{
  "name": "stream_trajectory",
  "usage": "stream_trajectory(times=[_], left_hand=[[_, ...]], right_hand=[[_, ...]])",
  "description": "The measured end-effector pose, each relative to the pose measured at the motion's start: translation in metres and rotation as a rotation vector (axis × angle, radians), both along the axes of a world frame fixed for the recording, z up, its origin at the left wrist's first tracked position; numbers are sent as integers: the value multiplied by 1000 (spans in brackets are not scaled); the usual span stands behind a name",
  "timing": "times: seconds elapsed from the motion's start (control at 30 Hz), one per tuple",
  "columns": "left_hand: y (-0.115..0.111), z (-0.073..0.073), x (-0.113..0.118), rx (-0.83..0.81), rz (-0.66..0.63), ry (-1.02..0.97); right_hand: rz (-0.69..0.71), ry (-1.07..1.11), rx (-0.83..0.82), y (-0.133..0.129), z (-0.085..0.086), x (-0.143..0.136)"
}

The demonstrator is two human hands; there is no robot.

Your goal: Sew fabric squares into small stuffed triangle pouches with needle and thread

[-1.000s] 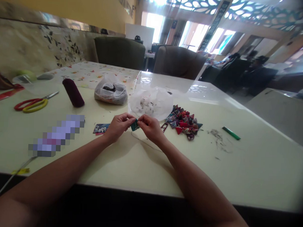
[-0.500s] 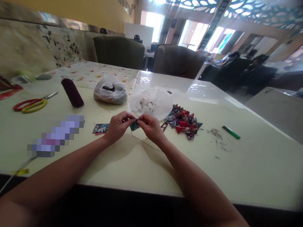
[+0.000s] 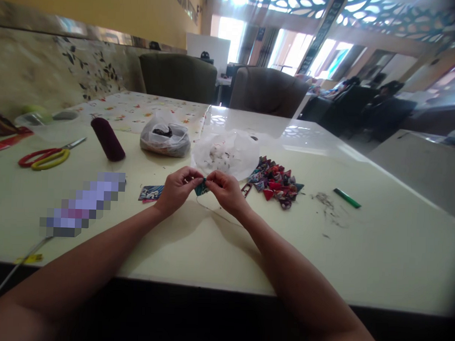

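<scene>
Between my hands is a small teal patterned piece of fabric [image 3: 201, 189], held just above the table. My left hand [image 3: 177, 187] pinches its left side between thumb and finger. My right hand [image 3: 227, 191] pinches the upper right corner, so the fingertips of both hands nearly meet. A pale thread [image 3: 216, 213] curves below the fabric toward my right wrist. Beside my left hand lie dark blue patterned fabric pieces [image 3: 150, 192]. To the right of my right hand is a heap of small, pointed, multicoloured fabric pieces [image 3: 277, 182]. Whether a needle is in my fingers is too small to see.
A white plastic bag with stuffing [image 3: 224, 153] lies beyond my hands, beside another tied-open bag [image 3: 165, 138]. Scissors [image 3: 51, 157], a maroon cylinder [image 3: 108, 140] and a blurred-out object [image 3: 86, 203] are at left. A green cutter-like object [image 3: 346, 198] lies at right near loose threads [image 3: 330, 206].
Almost nothing differs. Both hands keep their pinch on the teal fabric, and the view has shifted very slightly.
</scene>
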State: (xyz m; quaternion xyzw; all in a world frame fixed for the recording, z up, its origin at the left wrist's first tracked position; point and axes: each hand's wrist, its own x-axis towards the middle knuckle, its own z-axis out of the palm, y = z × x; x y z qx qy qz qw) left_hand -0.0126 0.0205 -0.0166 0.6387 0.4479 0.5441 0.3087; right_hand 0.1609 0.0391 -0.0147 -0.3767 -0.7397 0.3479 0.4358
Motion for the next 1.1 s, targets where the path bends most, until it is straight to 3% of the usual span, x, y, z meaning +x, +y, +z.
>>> stream_trajectory(times=[0.3,0.77,0.97,1.1], left_hand=[[0,-2,2,-14,-48,-52],[2,-2,-2,15,-62,59],[4,-4,-2,-75,-130,-88],[5,-4,-2,-42,-109,-83]], right_hand=[[1,53,-14,7,-8,0],[-10,14,30,2,-2,2],[22,80,5,2,-2,1],[14,96,45,1,3,4]])
